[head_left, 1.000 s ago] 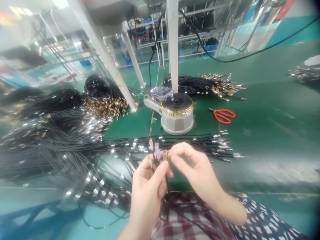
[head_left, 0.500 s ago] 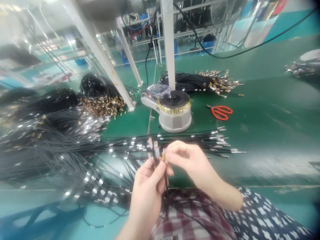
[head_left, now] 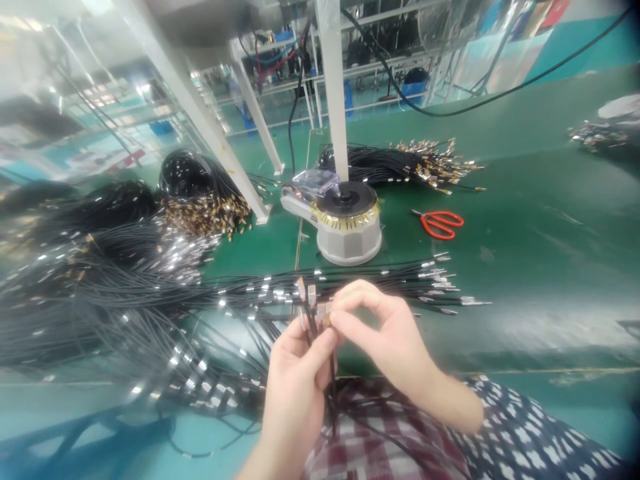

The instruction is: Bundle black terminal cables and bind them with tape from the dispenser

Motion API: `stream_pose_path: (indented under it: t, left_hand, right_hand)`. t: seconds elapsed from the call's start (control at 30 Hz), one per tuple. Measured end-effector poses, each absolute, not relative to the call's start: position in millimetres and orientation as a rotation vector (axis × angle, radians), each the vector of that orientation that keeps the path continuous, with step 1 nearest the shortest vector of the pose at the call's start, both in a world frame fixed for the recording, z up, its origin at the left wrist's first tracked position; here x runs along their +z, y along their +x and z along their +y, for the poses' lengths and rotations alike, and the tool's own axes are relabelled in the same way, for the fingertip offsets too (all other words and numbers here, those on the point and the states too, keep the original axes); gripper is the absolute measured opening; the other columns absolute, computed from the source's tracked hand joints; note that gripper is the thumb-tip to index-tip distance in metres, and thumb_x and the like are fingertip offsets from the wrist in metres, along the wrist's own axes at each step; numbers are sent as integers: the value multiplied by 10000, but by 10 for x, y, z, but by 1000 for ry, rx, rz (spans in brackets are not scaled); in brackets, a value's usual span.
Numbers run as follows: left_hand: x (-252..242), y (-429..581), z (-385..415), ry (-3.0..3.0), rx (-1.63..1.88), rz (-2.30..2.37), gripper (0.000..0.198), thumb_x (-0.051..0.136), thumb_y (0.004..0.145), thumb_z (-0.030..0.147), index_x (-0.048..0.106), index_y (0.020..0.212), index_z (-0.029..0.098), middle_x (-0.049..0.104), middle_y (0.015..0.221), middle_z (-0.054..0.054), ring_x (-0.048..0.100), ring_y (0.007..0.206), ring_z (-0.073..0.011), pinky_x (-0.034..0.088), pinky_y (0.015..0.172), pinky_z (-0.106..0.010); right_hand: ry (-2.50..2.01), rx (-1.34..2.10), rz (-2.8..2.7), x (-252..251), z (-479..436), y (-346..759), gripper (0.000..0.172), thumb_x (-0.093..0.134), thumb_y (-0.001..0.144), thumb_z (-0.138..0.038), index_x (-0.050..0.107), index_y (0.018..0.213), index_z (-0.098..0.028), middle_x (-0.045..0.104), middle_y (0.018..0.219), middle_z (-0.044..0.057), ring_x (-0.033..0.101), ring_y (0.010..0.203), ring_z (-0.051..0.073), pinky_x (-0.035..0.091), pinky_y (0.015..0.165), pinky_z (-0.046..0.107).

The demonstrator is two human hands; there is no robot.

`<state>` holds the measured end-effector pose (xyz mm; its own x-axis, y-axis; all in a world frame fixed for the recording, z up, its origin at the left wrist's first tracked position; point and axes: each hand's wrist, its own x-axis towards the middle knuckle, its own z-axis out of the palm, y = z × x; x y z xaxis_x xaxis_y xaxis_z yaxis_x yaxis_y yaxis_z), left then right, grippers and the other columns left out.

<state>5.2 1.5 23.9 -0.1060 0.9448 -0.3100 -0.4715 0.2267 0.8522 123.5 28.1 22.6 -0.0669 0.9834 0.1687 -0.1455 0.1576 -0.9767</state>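
Note:
My left hand (head_left: 300, 373) is closed round several black cables (head_left: 332, 393), whose metal connector ends (head_left: 312, 295) stick up above the fingers. Thumb and forefinger of my right hand (head_left: 380, 327) pinch a small yellow piece of tape (head_left: 327, 319) at one cable's end, close to my left thumb. The fingers hide part of that connector. Beyond my hands stands a round white tape dispenser (head_left: 349, 241) with a black top, and yellow strips poke out round its rim.
Red-handled scissors (head_left: 440, 223) lie right of the dispenser. A row of black cables (head_left: 400, 283) runs behind my hands. Another cable bundle (head_left: 390, 163) lies farther back, and tangled cable heaps (head_left: 120, 247) cover the left. White posts (head_left: 333, 87) rise from the green table (head_left: 530, 247).
The yellow tape, upright at the cable end before, is now mostly covered by my right fingertips. Another silvery connector end shows beside it. Both hands stay in nearly the same place.

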Motion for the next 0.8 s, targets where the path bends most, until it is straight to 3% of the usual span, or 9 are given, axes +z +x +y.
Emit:
stream_pose_path:
  t: [0.1,0.27,0.4,0.5,0.6,0.67,0.8]
  left_hand:
    - [232,39,10,606,1291,1092,194,824,669,238,706,787,139,603,599,26,280,369,15,246,380,-131]
    - [193,-3,14,631,1168,1044,200,770,742,306,672,777,136,613,553,-5,249,364,10,159,381,-145]
    - [158,-21,44,642,1104,1005,258,780,722,341,626,727,134,602,532,-4,225,352,8,113,372,-164]
    - [150,-22,58,633,1074,999,257,775,726,341,625,768,136,599,541,2,206,352,12,105,374,-167]
    - [175,-18,58,634,1090,980,223,764,744,308,640,821,139,624,656,-7,236,366,22,146,389,-166]
    - [203,-11,60,632,1108,964,207,729,780,323,649,843,143,618,724,-10,279,376,20,190,401,-171]
    - [239,26,69,597,1110,991,187,665,831,333,657,834,145,592,676,2,360,359,-10,228,385,-179]
  right_hand:
    - [-905,1491,-1132,232,340,1277,171,688,760,-185,631,599,-173,611,723,-2,570,650,122,472,683,286]
    - [-757,1841,-1069,243,433,1351,127,756,724,-263,683,722,-159,662,775,5,539,487,75,450,538,250]
    - [-685,1835,-1148,217,458,1392,161,729,775,-279,669,667,-175,633,627,-28,565,497,95,501,651,291]
    - [-688,1778,-1272,191,477,1467,159,666,842,-297,712,736,-188,653,660,-12,615,597,122,508,808,345]
    - [-754,1649,-1437,228,514,1653,234,582,902,-332,752,807,-203,682,1036,52,659,889,163,489,902,343]
    - [-855,1415,-1525,305,540,1812,238,539,928,-332,755,899,-235,633,1205,46,600,1102,192,443,985,343]
    - [-1009,1068,-1643,479,542,1970,152,608,877,-264,706,992,-253,658,1162,48,586,1122,242,435,998,401]
